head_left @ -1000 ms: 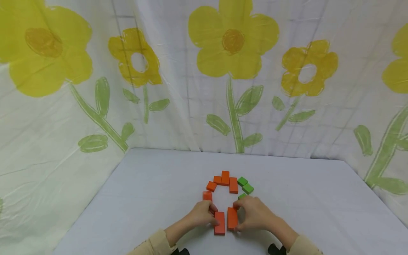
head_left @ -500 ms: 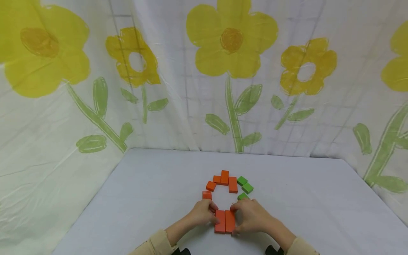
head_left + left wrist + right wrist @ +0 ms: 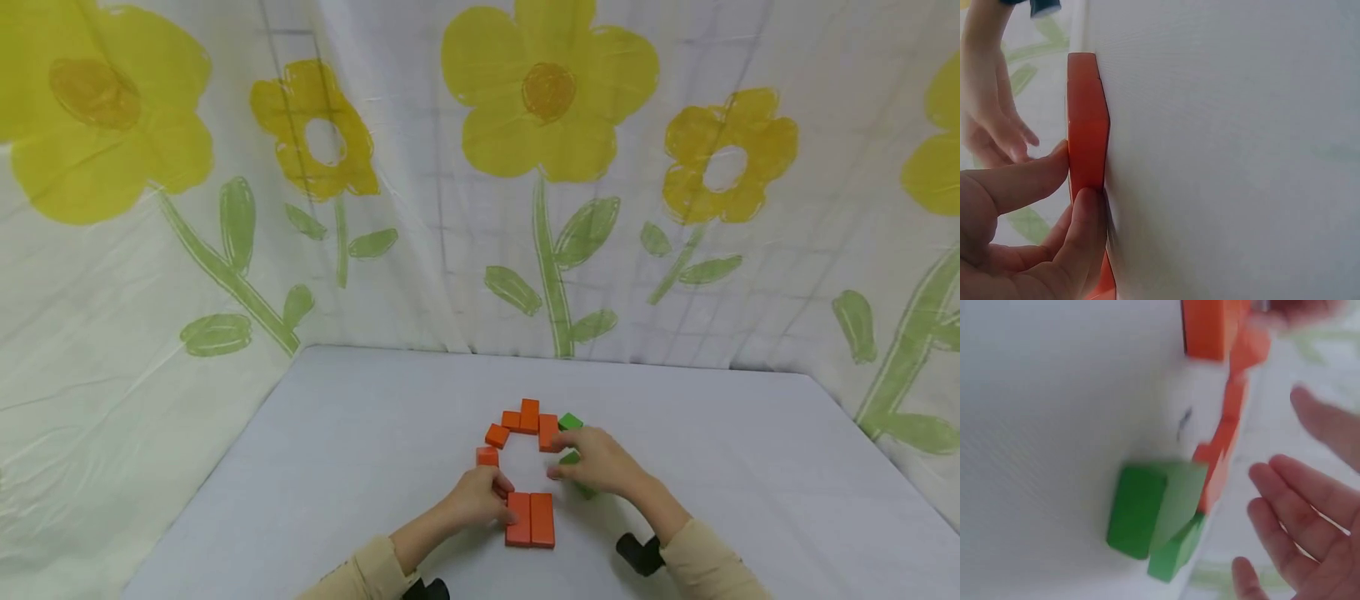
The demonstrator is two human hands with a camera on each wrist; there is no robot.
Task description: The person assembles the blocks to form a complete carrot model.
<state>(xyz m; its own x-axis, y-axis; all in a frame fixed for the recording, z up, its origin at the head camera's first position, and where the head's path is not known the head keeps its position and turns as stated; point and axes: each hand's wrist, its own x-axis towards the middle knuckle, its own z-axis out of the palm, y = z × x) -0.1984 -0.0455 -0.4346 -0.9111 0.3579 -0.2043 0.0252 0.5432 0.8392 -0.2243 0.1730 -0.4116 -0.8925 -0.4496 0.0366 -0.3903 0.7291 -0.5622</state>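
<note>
- The left hand point(image 3: 480, 497) holds the red block point(image 3: 519, 533), thumb and fingers pressed against it.
- That red block lies flat on the white desk point(image 3: 360, 458), its long side touching the orange block point(image 3: 542, 529) to its right.
- The right hand point(image 3: 598, 460) hovers over the green blocks point(image 3: 572, 420) with its fingers apart and nothing between them; it partly hides these blocks.
- Beyond the paired blocks, five more orange-red blocks point(image 3: 529, 417) curve along the left and far side of a loose ring, the nearest just past the left hand; the green blocks stand on its right.
- Each wrist, below a beige sleeve point(image 3: 708, 562), carries a black device point(image 3: 637, 553).
- Behind the desk hangs a white cloth point(image 3: 427, 283) with yellow flowers point(image 3: 551, 92).
</note>
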